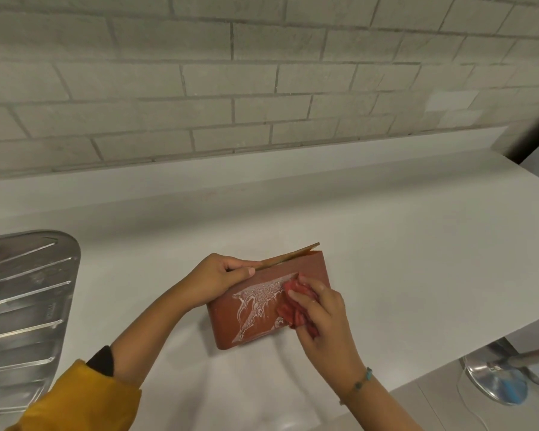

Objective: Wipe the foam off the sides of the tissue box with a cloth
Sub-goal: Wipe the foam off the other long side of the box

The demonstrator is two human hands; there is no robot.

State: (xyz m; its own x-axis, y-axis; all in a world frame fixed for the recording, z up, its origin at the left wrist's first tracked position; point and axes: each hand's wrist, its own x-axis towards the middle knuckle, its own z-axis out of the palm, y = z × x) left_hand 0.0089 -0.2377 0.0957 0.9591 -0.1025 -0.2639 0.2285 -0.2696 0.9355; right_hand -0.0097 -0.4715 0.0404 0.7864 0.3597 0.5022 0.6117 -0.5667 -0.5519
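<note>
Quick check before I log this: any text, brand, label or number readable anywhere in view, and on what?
None can be read.
Drainboard: a small embossed mark on the metal near its right edge, too blurred to read.
Tissue box: no print visible on the near side, only streaks of white foam.
Cloth, countertop and tiled wall: no lettering.

No legible text/labels anywhere in view
</note>
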